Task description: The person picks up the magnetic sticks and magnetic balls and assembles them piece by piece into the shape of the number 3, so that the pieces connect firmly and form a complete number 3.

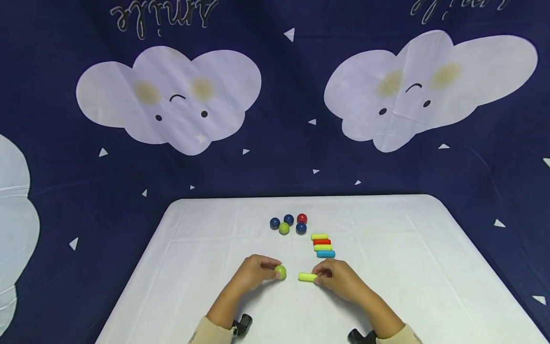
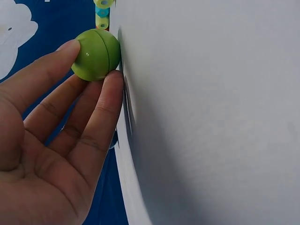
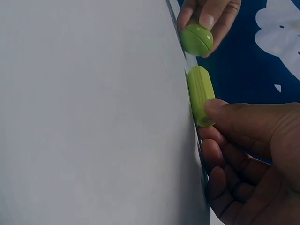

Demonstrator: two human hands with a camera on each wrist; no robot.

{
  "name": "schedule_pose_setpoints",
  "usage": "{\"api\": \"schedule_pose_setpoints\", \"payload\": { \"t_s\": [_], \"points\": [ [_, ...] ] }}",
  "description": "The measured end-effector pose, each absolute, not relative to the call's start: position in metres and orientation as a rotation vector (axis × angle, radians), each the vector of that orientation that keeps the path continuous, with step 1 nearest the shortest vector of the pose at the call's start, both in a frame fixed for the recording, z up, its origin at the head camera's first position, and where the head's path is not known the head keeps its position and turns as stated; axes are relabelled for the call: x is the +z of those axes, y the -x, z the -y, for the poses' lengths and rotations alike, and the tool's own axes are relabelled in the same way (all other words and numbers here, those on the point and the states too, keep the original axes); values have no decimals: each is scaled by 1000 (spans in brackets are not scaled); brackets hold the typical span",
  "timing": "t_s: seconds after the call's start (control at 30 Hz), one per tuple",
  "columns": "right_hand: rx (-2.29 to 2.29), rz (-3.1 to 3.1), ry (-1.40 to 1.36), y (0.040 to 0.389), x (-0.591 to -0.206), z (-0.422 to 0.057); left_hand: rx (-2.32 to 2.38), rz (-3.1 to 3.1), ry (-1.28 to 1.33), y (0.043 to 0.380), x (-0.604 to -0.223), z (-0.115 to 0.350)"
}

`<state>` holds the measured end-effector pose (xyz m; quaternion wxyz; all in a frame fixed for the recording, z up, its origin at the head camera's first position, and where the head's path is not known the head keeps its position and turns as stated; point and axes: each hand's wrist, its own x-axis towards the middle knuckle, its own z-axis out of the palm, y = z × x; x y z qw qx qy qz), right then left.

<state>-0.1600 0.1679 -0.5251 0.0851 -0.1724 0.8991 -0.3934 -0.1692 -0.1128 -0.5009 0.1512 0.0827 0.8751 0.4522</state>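
Glossy lime-green ball, prob. plastic (image 1: pixel 280 272): over near half of white-covered table (image 1: pixel 206 248), pinched btwn thumb and fingers of L hand (image 1: pixel 256 273). Ribbed yellow-green stick, prob. plastic (image 1: pixel 306 277): R end clamped btwn thumb and fingers of R hand (image 1: pixel 342 279). Key relation: stick's long axis runs approx. L–R, free end facing ball, short gap btwn; ball lies L of R-hand fingers, w/ L hand nearer it. Outward: row of four short sticks (yellow, red, yellow, blue) (image 1: pixel 323 247) just beyond R hand; farther, cluster of five glossy balls (three dark blue, one green, one red) (image 1: pixel 284 228). Behind table: navy cloud-print fabric (image 1: pixel 283 95). View diff.: R wrist cam shows hole in stick's held end, plus ball's seam; head cam resolves neither. Ball/table contact: can't tell.
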Motion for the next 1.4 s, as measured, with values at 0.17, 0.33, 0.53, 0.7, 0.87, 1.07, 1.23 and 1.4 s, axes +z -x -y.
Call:
{"api": "schedule_pose_setpoints", "payload": {
  "t_s": [0.17, 0.33, 0.53, 0.7, 0.87, 1.07, 1.23, 1.4],
  "points": [
    [-1178, -2690, 549, 160, -527, -161, 1303, -2501, -253, 167, -501, 112],
    [-1179, -2680, 543, 159, -526, -155, 1320, -2482, -277, 163, -500, 109],
    [-1182, -2654, 534, 158, -524, -150, 1350, -2441, -284, 160, -497, 104],
    [-1168, -2666, 537, 158, -524, -149, 1359, -2436, -290, 158, -497, 103],
    [-1163, -2675, 530, 156, -523, -148, 1339, -2419, -293, 157, -499, 104],
    [-1169, -2672, 519, 155, -522, -148, 1344, -2420, -296, 156, -499, 104],
    [-1190, -2670, 520, 156, -522, -150, 1337, -2437, -294, 156, -500, 104],
    [-1255, -2671, 493, 158, -520, -154, 1323, -2444, -284, 156, -500, 104]
  ]
}}
